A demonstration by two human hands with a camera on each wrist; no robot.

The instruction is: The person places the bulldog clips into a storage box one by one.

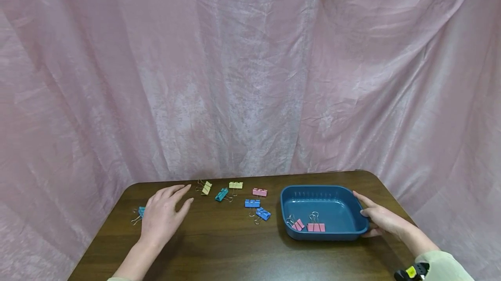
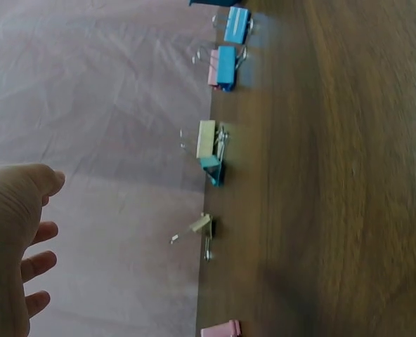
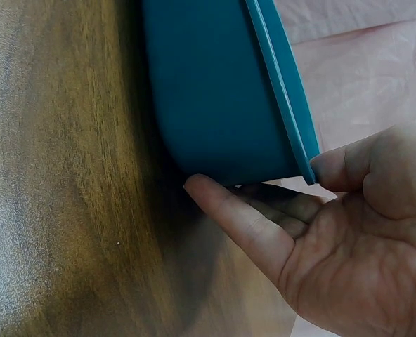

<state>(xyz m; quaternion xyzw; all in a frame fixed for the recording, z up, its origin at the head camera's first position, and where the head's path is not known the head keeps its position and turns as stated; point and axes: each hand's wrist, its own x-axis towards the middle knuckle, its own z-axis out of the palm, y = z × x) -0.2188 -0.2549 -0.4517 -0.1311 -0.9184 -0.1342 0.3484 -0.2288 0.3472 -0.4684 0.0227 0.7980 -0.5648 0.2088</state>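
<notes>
My left hand [image 1: 162, 215] hovers over the left part of the table, fingers extended and holding nothing. Closest to its fingertips is a yellow binder clip [image 1: 206, 188]; a teal binder clip [image 1: 141, 212] is partly hidden behind the hand. A pink binder clip [image 2: 221, 329] shows at the bottom of the left wrist view. On the right, my right hand [image 1: 385, 220] grips the right side of a blue tray [image 1: 340, 236], thumb at the rim and fingers against the outer wall. Two pink binder clips, one flat-fronted [image 1: 316, 227] and one tilted [image 1: 298, 225], lie inside it.
Between hand and tray lie a second teal clip [image 1: 222, 194], another yellow clip [image 1: 235, 185], a pink clip [image 1: 259, 192] and two blue clips, one upper [image 1: 252, 203] and one lower [image 1: 263, 214]. A pink curtain [image 1: 242, 76] hangs behind the wooden table [image 1: 235, 255].
</notes>
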